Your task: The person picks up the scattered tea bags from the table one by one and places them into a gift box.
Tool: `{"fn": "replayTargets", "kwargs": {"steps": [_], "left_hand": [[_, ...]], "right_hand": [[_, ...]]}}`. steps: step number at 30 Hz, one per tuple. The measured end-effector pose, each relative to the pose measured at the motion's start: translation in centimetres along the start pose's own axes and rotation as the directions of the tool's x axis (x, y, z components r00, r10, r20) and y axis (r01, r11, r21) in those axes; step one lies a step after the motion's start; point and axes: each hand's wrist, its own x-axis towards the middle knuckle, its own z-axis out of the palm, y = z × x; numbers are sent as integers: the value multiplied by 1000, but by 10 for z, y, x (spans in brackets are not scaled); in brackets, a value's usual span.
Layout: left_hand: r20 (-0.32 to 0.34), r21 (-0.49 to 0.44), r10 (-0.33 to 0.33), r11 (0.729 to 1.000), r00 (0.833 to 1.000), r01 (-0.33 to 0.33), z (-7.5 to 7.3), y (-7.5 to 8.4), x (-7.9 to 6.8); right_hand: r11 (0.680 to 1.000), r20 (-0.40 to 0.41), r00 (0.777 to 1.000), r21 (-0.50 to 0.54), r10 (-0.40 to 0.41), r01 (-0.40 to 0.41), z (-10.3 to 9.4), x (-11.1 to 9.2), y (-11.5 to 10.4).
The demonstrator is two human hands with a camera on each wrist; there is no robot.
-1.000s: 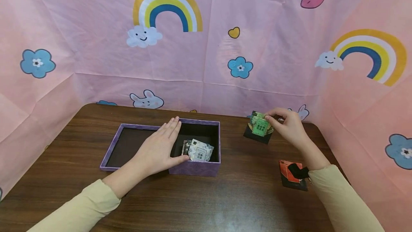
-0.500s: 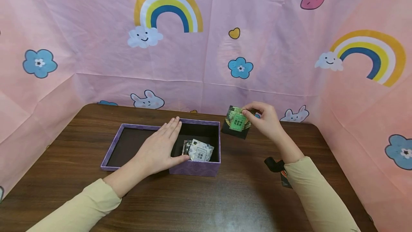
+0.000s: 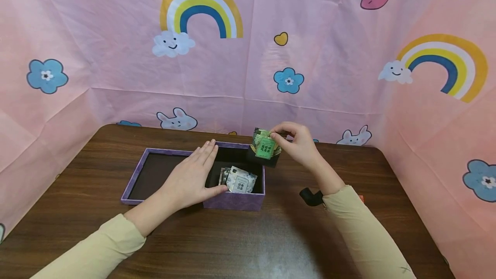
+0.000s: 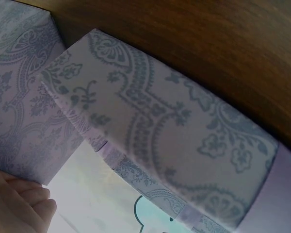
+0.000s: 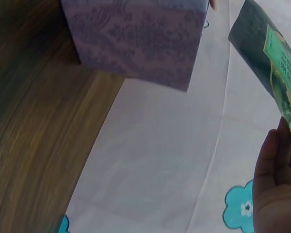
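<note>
My right hand (image 3: 296, 143) pinches a green and black tea sachet (image 3: 265, 148) by its upper right edge. In the head view the sachet overlaps the far right corner of a purple patterned box (image 3: 234, 202). The right wrist view shows the sachet (image 5: 284, 65) raised beside the box's side wall (image 5: 140, 41). My left hand (image 3: 190, 175) rests with straight fingers along the box's left rim, thumb over the front edge. Inside the box, toward the front, lie a white sachet (image 3: 241, 180) and darker ones partly behind it.
The shallow purple lid (image 3: 155, 178), dark inside, lies left of the box, partly under my left arm. A red sachet (image 3: 362, 198) is mostly hidden by my right sleeve. A black strap (image 3: 311, 197) hangs at my right wrist. Pink printed cloth (image 3: 248, 68) surrounds the wooden table (image 3: 240, 244).
My right hand has carried the green sachet leftward, from the table's right side to the box's far right corner. My right sleeve now covers most of the red sachet. The left hand stays put.
</note>
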Motion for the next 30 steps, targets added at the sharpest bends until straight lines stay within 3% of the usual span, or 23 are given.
{"fn": "replayTargets", "kwargs": {"steps": [18,30], "left_hand": [[14,-8,-9,1000,1000,9,-1,0,0],[11,-17,-8,1000,1000,8,-1,0,0]], "right_hand": [[992,71,997,125,7,-15,44,4,-6],[997,214,977,79,-5,-13,65,-3,1]]}}
